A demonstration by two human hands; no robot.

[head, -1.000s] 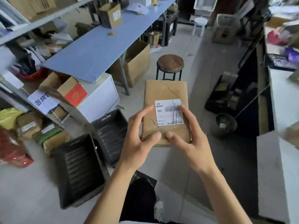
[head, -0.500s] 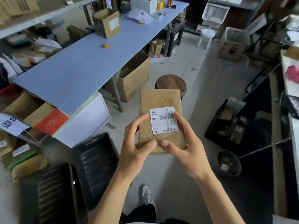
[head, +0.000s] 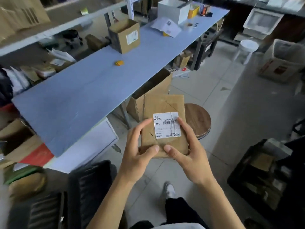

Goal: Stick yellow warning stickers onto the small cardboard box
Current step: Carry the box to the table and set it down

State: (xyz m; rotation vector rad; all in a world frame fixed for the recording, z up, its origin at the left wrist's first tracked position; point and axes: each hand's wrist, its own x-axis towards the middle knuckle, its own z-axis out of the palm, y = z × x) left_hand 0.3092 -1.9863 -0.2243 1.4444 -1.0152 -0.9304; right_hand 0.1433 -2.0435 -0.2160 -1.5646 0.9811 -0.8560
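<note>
I hold a flat small cardboard box [head: 165, 104] in the air over the floor, its near end in both hands. A white shipping label [head: 166, 125] is stuck on its top face. My left hand [head: 137, 156] grips the box's left near corner, thumb on top. My right hand [head: 189, 154] grips the right near corner, thumb on top and fingers along the side. A small yellow-orange item [head: 119, 63], possibly the stickers, lies on the long blue table [head: 82, 90] to the left.
An open cardboard box [head: 125, 36] and a white box [head: 173, 11] stand on the table. A round wooden stool [head: 199, 120] is just beyond the held box. Black crates [head: 89, 187] sit on the floor at left, another black crate [head: 262, 172] at right. Shelving with packages lines the left side.
The view has moved forward and turned toward the blue table, which now fills more of the frame. Both hands keep the same grip on the box.
</note>
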